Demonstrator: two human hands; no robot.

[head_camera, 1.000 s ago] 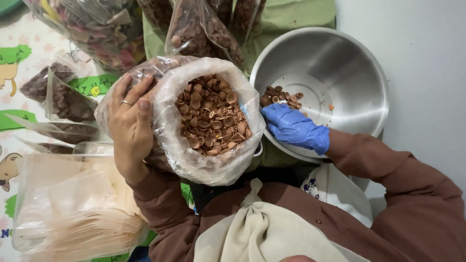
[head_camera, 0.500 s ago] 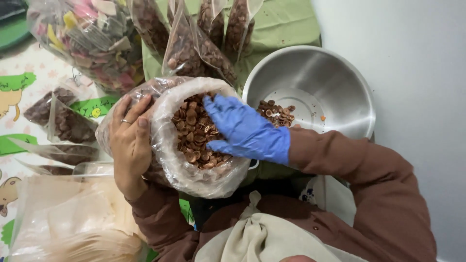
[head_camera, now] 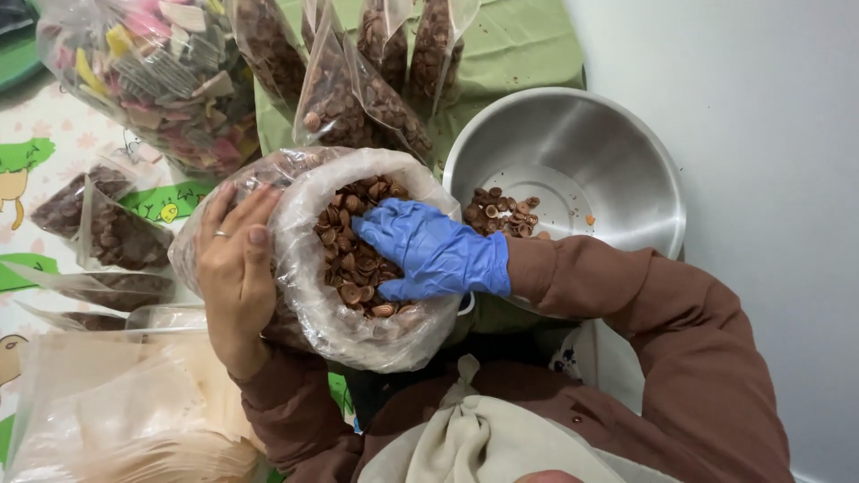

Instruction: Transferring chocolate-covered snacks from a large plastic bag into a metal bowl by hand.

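Right hand [head_camera: 429, 250] moved into bag [head_camera: 358, 331]; mouth faces up.

head view | worn on the head; looks steeply down; close | bag of nuts [head_camera: 358, 259] centre frame; metal bowl [head_camera: 617, 152] upper right; single view

Bag [head_camera: 394, 335]: thin clear plastic, crinkled, glossy. Bowl [head_camera: 626, 170]: brushed metal, smooth, dull sheen. Glove [head_camera: 429, 250] worn on right hand: blue rubber, matt. Sleeve [head_camera: 662, 313]: brown woven cloth, matt. Mat [head_camera: 514, 45]: green cloth, matt.
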